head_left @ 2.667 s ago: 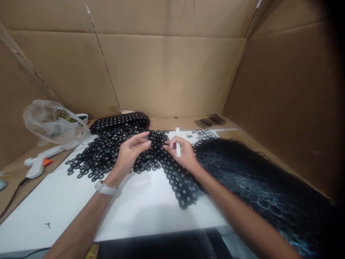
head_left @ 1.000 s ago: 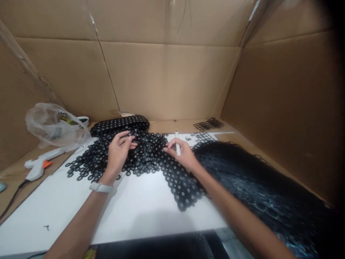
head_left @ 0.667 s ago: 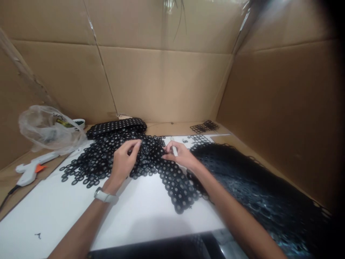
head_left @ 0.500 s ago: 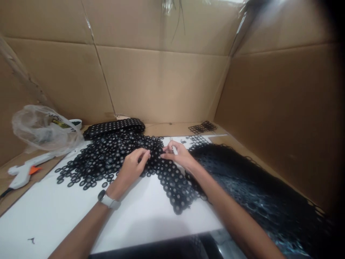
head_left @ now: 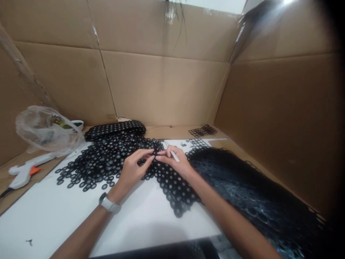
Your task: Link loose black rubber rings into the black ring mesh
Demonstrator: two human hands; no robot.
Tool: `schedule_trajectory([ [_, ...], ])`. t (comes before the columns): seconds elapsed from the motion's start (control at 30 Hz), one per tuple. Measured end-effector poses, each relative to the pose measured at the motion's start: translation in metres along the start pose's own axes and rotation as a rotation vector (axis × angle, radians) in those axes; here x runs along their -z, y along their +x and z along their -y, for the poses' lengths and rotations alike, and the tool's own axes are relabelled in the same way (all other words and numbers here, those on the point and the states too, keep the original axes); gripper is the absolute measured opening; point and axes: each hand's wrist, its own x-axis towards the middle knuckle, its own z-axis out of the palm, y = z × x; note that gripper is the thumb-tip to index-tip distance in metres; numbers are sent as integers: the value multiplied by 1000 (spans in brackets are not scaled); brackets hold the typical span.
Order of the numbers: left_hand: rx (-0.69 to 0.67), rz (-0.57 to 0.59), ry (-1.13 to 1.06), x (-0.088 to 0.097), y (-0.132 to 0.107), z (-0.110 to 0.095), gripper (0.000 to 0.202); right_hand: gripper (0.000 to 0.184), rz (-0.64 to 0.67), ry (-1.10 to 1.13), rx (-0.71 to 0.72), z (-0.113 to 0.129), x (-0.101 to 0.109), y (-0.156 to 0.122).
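A pile of loose black rings (head_left: pixel 94 163) lies on the white board (head_left: pixel 67 212). A strip of joined black rings (head_left: pixel 178 190) runs from the pile toward the board's front edge. My left hand (head_left: pixel 134 169) pinches a small black ring at the strip's upper end. My right hand (head_left: pixel 175 162) meets it fingertip to fingertip and holds a thin white stick (head_left: pixel 172 155) between its fingers. A large sheet of linked black rings (head_left: pixel 253 194) spreads out to the right.
A white glue gun (head_left: pixel 25 171) with an orange trigger lies at the left. Behind it are a clear plastic bag (head_left: pixel 45 127) and a small white cup (head_left: pixel 77 124). A folded ring panel (head_left: pixel 115 127) and a small ring patch (head_left: pixel 202 130) lie near the cardboard walls (head_left: pixel 161 86).
My left hand went out to the loose pile, closed its fingers there and came back to meet my right hand. The white stick tilted from upright to slanted.
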Motion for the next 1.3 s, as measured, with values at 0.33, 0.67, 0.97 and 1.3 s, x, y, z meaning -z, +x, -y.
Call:
schedule_trajectory([
  [0.33,-136,-14,163,6,-1,-2,23,46,73,18,43,0,-3,-2],
  [0.67,90,-227,109,18,4,12,13,44,3,-33,117,-3,-2,-2],
  [0.97,381,-479,-573,54,33,27,18,34,81,-176,52,-12,17,8],
  [1.3,548,-473,-749,62,39,28,7,36,120,-257,-52,-7,22,11],
])
